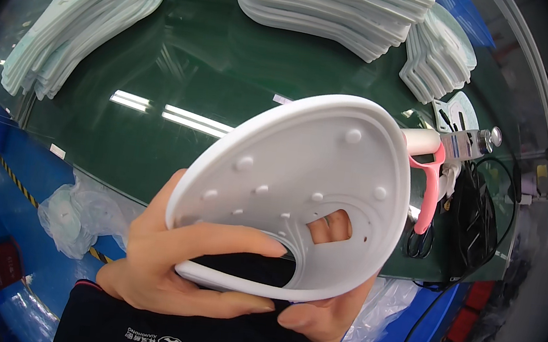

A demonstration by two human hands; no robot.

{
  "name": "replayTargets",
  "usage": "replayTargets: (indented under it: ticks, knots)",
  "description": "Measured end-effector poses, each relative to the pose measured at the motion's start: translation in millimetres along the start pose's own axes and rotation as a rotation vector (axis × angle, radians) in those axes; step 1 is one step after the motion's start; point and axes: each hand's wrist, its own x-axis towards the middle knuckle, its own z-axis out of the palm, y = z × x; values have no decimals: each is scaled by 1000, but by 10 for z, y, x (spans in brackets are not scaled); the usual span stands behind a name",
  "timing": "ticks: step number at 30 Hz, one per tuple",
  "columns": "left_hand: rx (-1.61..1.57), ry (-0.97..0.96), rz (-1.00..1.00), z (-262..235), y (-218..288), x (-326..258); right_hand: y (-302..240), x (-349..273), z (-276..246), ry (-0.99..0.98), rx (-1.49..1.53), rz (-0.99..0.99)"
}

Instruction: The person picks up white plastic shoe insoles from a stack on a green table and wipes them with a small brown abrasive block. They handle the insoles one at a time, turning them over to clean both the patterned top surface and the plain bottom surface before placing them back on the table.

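Note:
A hollow white plastic shell (pixel 281 165) is held up in front of me, its inner side facing me. Several small round pegs stand on its inside, with a rectangular cut-out and a larger rounded opening near the lower end. My left hand (pixel 156 262) grips the lower left rim, one finger lying along the edge of the rounded opening. From behind and below, my right hand (pixel 331 318) supports the lower right side. Its fingers show through the rectangular cut-out, and its thumb lies by the bottom rim; the rest is hidden behind the shell.
On the green table (pixel 183 71) lie stacked pale panels at the left (pixel 80 24), a larger stack (pixel 328 7) at the back, and smaller panels (pixel 439 54) at the right. A pink-handled tool (pixel 429 197), scissors (pixel 419 243) and a black bag (pixel 474 226) lie at the right.

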Motion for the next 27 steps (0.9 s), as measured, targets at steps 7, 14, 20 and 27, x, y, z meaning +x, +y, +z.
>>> replayTargets:
  ticks: [7,14,20,27]
  knots:
    - [183,-34,72,127,36,49,70,-56,94,159,21,49]
    - [357,44,96,104,-60,17,80,106,50,279,-148,142]
    - [253,53,146,-24,197,69,139,188,-767,432,-535,-231]
    - [242,46,211,-49,175,135,750,288,-1869,408,-1506,-115]
